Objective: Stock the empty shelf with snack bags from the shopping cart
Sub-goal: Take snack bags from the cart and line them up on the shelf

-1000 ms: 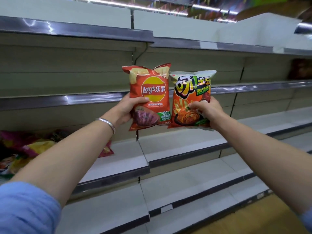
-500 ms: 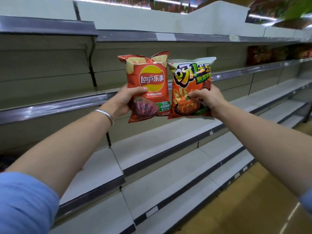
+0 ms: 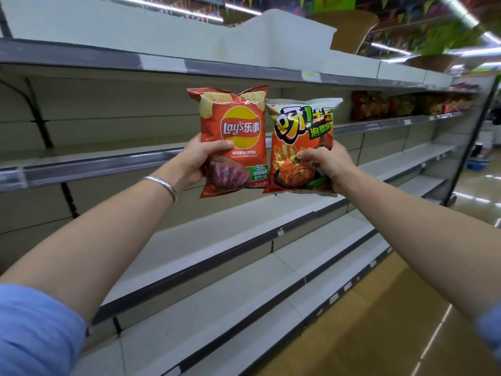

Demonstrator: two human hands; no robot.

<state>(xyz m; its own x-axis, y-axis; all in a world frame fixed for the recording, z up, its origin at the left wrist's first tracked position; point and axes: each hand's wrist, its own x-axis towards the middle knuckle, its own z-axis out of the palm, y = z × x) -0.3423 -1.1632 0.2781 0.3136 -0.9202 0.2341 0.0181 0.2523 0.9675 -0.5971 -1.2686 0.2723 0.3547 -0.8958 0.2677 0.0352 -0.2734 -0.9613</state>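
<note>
Swinging right along the shelf point(image 3: 89, 164), stocked bags point(image 3: 401, 105) now in view far right. Left hand point(image 3: 196, 161) gripping Lay's bag point(image 3: 234, 139), right hand point(image 3: 329, 165) pinching kimchi bag point(image 3: 301, 147); both aloft, touching, before the bare shelf. Not placed yet.

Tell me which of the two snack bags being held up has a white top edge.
The orange kimchi-flavour bag, held in the right hand. Its top seal is white, while the red Lay's bag in the left hand is red to its top.
</note>
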